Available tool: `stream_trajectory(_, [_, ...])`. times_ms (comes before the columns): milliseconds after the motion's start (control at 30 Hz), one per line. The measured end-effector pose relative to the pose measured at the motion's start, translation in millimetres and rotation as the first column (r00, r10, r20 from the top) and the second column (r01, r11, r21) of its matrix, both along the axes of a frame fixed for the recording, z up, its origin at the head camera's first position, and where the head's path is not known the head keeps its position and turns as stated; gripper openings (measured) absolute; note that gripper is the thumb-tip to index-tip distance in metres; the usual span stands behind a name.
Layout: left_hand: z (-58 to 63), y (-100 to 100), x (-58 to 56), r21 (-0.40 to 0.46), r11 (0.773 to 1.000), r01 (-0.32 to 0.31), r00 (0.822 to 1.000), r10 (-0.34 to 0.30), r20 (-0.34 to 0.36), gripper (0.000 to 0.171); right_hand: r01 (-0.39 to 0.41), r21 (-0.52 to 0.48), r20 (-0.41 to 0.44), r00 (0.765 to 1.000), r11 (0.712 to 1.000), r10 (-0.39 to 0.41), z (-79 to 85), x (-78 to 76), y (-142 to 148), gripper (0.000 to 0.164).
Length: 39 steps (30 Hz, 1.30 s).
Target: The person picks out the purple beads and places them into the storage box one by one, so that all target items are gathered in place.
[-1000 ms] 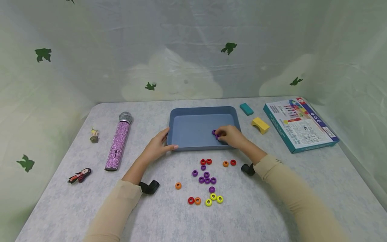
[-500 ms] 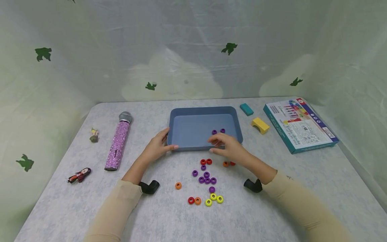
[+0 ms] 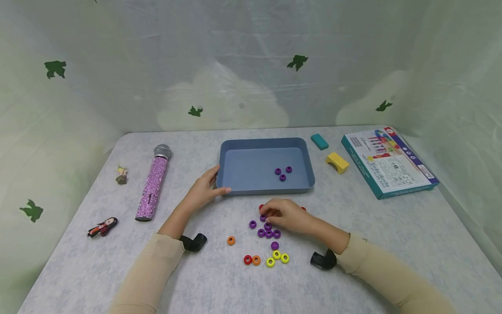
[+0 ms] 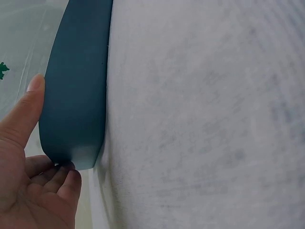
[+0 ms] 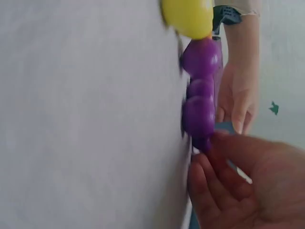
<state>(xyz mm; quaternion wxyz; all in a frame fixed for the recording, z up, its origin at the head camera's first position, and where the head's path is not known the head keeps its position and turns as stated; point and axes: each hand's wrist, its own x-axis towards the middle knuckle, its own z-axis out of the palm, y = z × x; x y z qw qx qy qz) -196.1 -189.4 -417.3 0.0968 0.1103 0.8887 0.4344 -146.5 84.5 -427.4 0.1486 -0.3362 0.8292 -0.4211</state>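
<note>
My left hand (image 3: 201,191) holds the left front corner of a blue-grey tray (image 3: 262,192); in the left wrist view its thumb (image 4: 35,88) lies along the wall and the fingers curl at the corner. Three purple beads (image 3: 283,178) lie in the tray's right half. In front of the tray, my right hand (image 3: 289,216) has thumb and fingertips around a purple bead (image 3: 263,218), also seen between them in the right wrist view. Several more purple beads (image 3: 268,234) lie just nearer me. A red bead (image 3: 261,207) is partly hidden by the fingers.
Yellow beads (image 3: 276,254), a red bead (image 3: 248,260) and orange beads (image 3: 231,240) lie nearer me. Left stand a glittery microphone (image 3: 153,187) and small figures (image 3: 103,227). Right are a teal block (image 3: 319,141), a yellow arch block (image 3: 337,162) and a printed box (image 3: 390,161).
My right hand has let go of a purple bead in the tray and moved back toward me to the loose beads. The left hand has stayed on the tray corner.
</note>
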Motion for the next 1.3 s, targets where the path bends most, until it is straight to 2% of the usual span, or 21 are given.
stream_trajectory(133, [0.4, -0.1, -0.1, 0.006, 1.0, 0.002, 1.0, -0.002, -0.001, 0.091, -0.009, 0.055, -0.08, 0.997, 0.998, 0.014, -2.7, -1.7, -3.2, 0.018])
stream_trajectory(267, [0.5, -0.3, 0.5, 0.001, 1.0, -0.002, 1.0, 0.002, 0.004, 0.091, -0.011, 0.085, -0.107, 0.994, 0.996, 0.02, 0.4, -2.2, -6.7, 0.016])
stream_trajectory(433, [0.3, -0.2, 0.8, 0.002, 1.0, 0.003, 1.0, -0.003, 0.0, 0.091, 0.035, 0.036, -0.107, 0.994, 0.999, -0.031, 14.7, -8.5, -4.7, 0.018])
stream_trajectory(633, [0.0, -0.2, 1.2, 0.011, 1.0, 0.006, 1.0, -0.006, -0.004, 0.091, 0.15, -0.084, -0.136, 0.978, 0.985, -0.161, 31.6, -37.3, 12.4, 0.02])
stream_trajectory(733, [-0.1, -0.2, 1.2, 0.015, 1.0, 0.005, 1.0, -0.005, 0.002, 0.091, 0.24, -0.09, -0.136, 0.958, 0.967, -0.251, 32.7, -57.3, 23.8, 0.021])
stream_trajectory(867, [-0.6, -0.2, 0.7, 0.02, 1.0, 0.004, 1.0, -0.004, 0.0, 0.091, 0.338, -0.023, -0.119, 0.933, 0.941, -0.338, 26.3, -80.3, 36.0, 0.023])
stream_trajectory(967, [-0.9, 0.2, 0.4, 0.018, 1.0, 0.006, 1.0, -0.006, -0.001, 0.092, 0.359, 0.054, -0.101, 0.93, 0.932, -0.353, 20.2, -89.9, 40.4, 0.022])
stream_trajectory(1133, [-0.2, 1.0, 0.6, 0.014, 1.0, 0.005, 1.0, -0.005, -0.004, 0.092, 0.352, 0.182, -0.108, 0.935, 0.918, -0.337, 13.9, -96.0, 38.9, 0.017])
stream_trajectory(1300, [0.8, 0.6, 1.3, 0.018, 1.0, 0.001, 1.0, -0.001, -0.001, 0.092, 0.332, 0.263, -0.131, 0.943, 0.906, -0.307, 13.7, -97.2, 33.2, 0.016])
